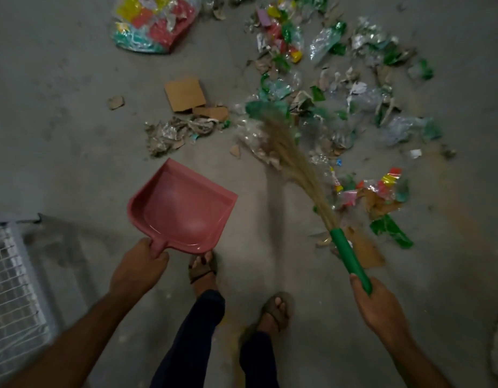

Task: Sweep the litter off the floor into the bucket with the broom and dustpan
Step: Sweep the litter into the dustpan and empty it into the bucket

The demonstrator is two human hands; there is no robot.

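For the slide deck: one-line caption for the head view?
Left hand holds empty pink dustpan; right hand sweeps broom through litter.

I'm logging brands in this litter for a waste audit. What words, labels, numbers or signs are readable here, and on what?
None can be read.
Yellow and red wrapper beside the broom: it carries print, but too blurred to make out.
Bag of coloured packets at the top: only colour patches, no legible letters.
Green and clear wrappers in the pile: too small and blurred.
Pink dustpan, green broom handle, cardboard piece: no visible text.
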